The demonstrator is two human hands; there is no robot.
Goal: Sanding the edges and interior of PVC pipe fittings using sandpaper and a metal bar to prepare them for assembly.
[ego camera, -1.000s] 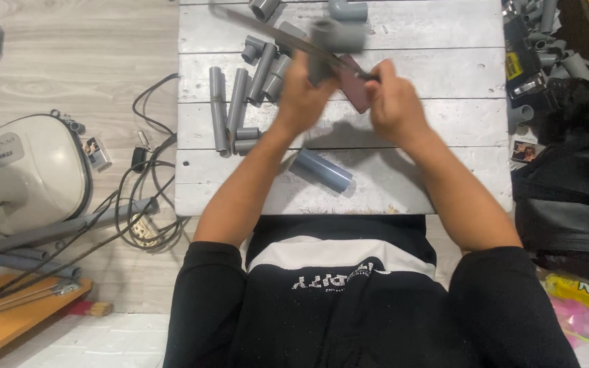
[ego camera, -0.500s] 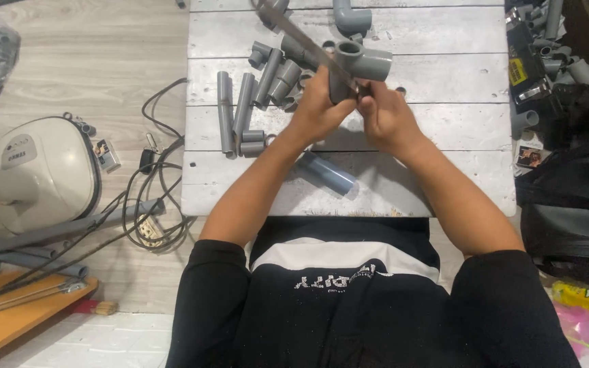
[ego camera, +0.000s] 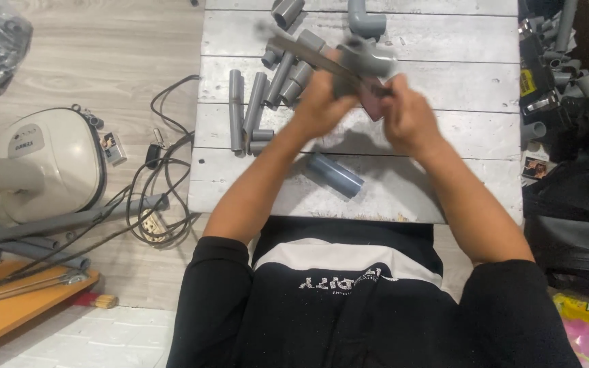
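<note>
Pipe fitting [ego camera: 366, 63] gripped steady in closed left hand [ego camera: 322, 102] | saw [ego camera: 311, 56] drawn across it by closed right hand [ego camera: 407, 116] | table [ego camera: 444, 177] underneath catches offcuts.

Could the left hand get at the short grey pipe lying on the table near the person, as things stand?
Probably not right away: the left hand grips a grey pipe fitting that the right hand saws. The short grey pipe lies uncovered on the white table, beneath the forearms.
</note>
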